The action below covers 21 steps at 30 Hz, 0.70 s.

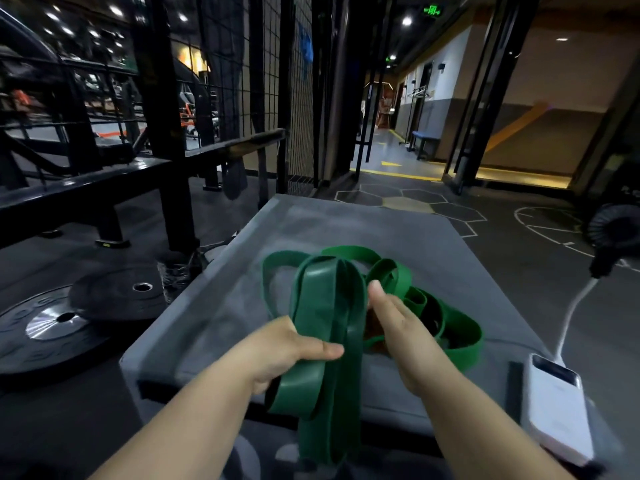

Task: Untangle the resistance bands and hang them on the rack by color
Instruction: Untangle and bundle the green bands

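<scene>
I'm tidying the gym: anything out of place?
Yes: green bands lie tangled on the grey pad, loops gripped by the left hand, the right hand among them. A white power bank sits at the pad's near right corner.

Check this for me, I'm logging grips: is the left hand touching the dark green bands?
Touching. In the head view the left hand has its thumb laid across the front of the dark green bands, which pass through its grip.
</scene>
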Motion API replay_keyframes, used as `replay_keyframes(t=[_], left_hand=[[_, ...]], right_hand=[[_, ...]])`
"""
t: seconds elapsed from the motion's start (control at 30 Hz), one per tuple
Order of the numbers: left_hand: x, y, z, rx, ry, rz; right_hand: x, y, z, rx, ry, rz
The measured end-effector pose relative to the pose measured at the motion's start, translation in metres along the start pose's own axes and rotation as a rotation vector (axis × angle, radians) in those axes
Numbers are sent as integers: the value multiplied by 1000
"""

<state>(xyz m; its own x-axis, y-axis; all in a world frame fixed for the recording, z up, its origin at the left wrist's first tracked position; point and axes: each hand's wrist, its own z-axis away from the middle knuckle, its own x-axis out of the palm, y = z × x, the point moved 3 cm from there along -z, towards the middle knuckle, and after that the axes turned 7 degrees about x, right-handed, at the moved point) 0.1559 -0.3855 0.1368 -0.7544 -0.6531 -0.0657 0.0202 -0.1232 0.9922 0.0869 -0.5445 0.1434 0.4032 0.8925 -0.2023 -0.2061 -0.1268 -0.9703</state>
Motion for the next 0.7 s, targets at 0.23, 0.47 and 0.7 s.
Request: replay_keyframes(t=[0.23,0.47,0.7], left_hand=[[20,-18,-13,-85,-37,-528],[33,-8,-14,0,-79,-888],[26,-1,-22,161,53,-956]], right_hand=[[-26,7,18,-372,324,392],[-40,9,16,-467,59,649],[-24,25,10,-175,-363,331]])
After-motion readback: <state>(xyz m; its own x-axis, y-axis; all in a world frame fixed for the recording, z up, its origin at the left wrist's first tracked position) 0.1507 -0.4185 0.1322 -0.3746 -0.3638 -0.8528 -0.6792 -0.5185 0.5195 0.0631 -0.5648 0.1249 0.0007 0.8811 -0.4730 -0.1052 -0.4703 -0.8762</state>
